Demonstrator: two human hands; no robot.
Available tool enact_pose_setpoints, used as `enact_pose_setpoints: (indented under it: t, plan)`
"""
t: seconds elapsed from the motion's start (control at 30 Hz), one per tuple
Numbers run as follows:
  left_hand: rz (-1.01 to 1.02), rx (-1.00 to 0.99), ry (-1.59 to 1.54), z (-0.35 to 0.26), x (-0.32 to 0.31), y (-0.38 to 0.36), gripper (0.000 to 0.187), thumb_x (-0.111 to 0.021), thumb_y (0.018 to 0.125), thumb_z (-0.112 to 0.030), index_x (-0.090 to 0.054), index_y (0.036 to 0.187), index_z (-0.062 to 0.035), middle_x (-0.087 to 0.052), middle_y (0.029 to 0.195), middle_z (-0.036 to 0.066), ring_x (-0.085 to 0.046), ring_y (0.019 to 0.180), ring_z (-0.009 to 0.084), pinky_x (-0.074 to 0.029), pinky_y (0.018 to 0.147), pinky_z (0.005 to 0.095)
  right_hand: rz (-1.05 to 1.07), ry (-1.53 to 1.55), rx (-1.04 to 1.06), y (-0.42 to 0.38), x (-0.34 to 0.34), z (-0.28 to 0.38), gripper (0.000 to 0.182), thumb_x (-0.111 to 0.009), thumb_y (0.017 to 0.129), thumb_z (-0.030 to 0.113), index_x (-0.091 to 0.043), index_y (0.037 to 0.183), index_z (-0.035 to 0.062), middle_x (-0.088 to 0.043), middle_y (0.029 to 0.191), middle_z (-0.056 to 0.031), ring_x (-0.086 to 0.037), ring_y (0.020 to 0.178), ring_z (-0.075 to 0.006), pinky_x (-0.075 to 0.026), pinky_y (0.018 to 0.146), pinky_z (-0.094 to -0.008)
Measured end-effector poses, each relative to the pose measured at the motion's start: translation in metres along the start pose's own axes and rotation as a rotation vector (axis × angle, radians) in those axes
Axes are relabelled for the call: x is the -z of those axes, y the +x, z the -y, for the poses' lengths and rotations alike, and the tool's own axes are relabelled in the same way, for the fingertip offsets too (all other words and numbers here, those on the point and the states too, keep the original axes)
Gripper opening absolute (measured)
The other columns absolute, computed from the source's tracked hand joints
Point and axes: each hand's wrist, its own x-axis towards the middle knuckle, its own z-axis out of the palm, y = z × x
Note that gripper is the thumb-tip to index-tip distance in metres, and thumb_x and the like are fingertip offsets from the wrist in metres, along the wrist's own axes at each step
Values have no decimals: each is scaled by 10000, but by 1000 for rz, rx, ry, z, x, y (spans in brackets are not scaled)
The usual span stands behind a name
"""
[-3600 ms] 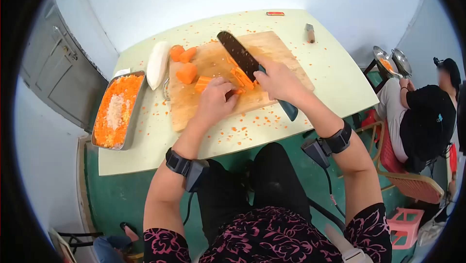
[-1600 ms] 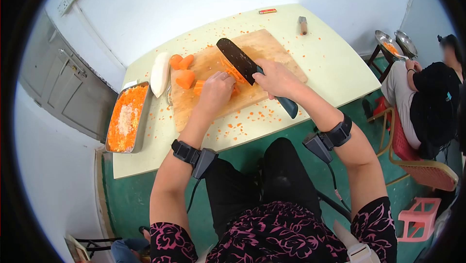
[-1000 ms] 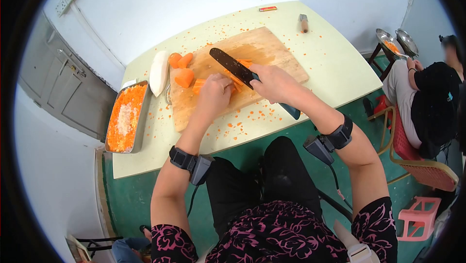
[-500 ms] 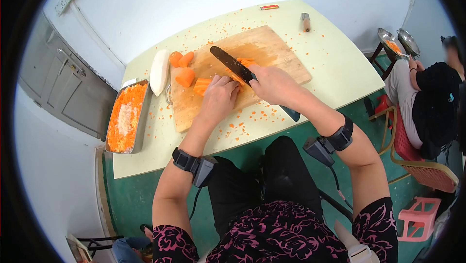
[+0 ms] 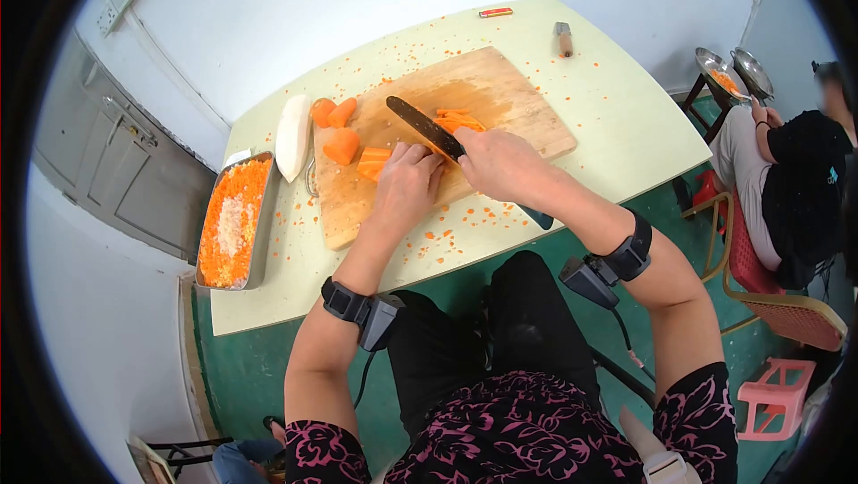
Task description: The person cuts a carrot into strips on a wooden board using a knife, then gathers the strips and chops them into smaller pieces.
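Note:
My right hand (image 5: 500, 165) grips a dark-bladed kitchen knife (image 5: 418, 121), its blade slanting up and left over the wooden cutting board (image 5: 483, 73). Close to the blade, my left hand (image 5: 407, 182) presses curled fingers onto a piece of carrot (image 5: 373, 162), partly hidden under them. Cut carrot strips (image 5: 459, 119) lie just beyond the knife, near my right hand. Larger carrot chunks (image 5: 340, 145) rest at the board's left side. A peeled white radish (image 5: 293, 137) lies on the table left of the board.
A metal tray (image 5: 260, 256) of chopped carrot with a pale heap on top stands at the table's left edge. A wooden-handled tool (image 5: 564, 40) and a small red packet (image 5: 496, 12) lie at the back. On the right sits another person (image 5: 804, 171) near metal bowls (image 5: 718, 73).
The knife blade and my right hand have shifted slightly against the carrot. My left hand stays on the carrot piece. The whole view has moved a little.

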Motion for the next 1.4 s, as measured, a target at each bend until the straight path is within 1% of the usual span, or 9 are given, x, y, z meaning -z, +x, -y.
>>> enact_pose_setpoints:
  t: [0.17, 0.27, 0.37, 0.57, 0.67, 0.77, 0.87, 1.17, 1.4]
  plan:
    - [11, -3, -7, 0, 1, 0, 114, -629, 733, -31, -656, 840, -5, -592, 795, 91, -525, 776, 264, -452, 701, 336, 80, -38, 36, 9, -3, -2, 116, -440, 811, 48, -497, 860, -40, -605, 653, -185, -627, 616, -300, -502, 582, -380]
    - [-2, -4, -28, -2, 3, 1, 118, -625, 717, -13, -651, 832, -2, -584, 785, 92, -519, 761, 268, -446, 695, 337, 261, 55, -93, 11, 11, 12, 154, -365, 844, 66, -456, 887, -51, -576, 627, -197, -588, 512, -300, -479, 514, -389]
    - [2, -5, -32, 1, 1, 0, 104, -616, 728, -32, -652, 823, -10, -588, 792, 84, -511, 776, 258, -452, 694, 344, 234, -1, -73, 14, 8, 14, 113, -438, 811, 44, -491, 848, -50, -609, 643, -202, -606, 472, -265, -494, 486, -350]
    - [47, 28, 14, 0, 3, 0, 79, -623, 724, -47, -653, 789, -12, -598, 791, 80, -515, 771, 254, -457, 694, 343, 108, -52, 33, 33, -11, 10, 159, -350, 845, 55, -449, 917, -47, -587, 668, -193, -586, 474, -268, -475, 477, -364]
    - [-7, 27, -28, 1, -1, -1, 81, -627, 725, -44, -643, 800, -17, -604, 824, 82, -535, 791, 266, -457, 742, 361, 214, 30, -150, 40, 4, 14, 156, -367, 864, 83, -451, 925, -33, -596, 700, -188, -581, 463, -260, -468, 461, -356]
    - [-3, 32, -16, 3, -4, -2, 82, -634, 734, -61, -647, 803, -18, -606, 829, 78, -544, 813, 265, -450, 776, 383, 68, 34, -175, 47, -1, -2, 158, -444, 843, 102, -479, 916, -34, -617, 730, -176, -621, 534, -249, -495, 519, -345]
    - [-11, 51, -27, 4, -6, -3, 87, -632, 742, -63, -647, 811, -13, -605, 829, 87, -549, 827, 267, -446, 776, 393, 58, 330, -172, 38, 10, -7, 175, -432, 860, 132, -458, 913, -32, -583, 697, -171, -607, 509, -232, -481, 491, -358]
    - [-22, 369, -133, 8, -7, 7, 203, -674, 719, -82, -589, 887, -8, -591, 806, 144, -560, 782, 290, -456, 701, 378, 68, 460, -202, 15, 10, -21, 190, -452, 876, 140, -471, 980, -17, -509, 613, -96, -527, 405, -184, -448, 407, -313]
    - [-27, 139, -47, 14, 4, -15, 144, -659, 727, -75, -610, 844, -8, -595, 821, 111, -561, 823, 287, -459, 717, 371, 134, 403, -181, 2, 5, 0, 206, -451, 873, 137, -463, 985, -36, -523, 624, -112, -539, 406, -186, -461, 415, -310]
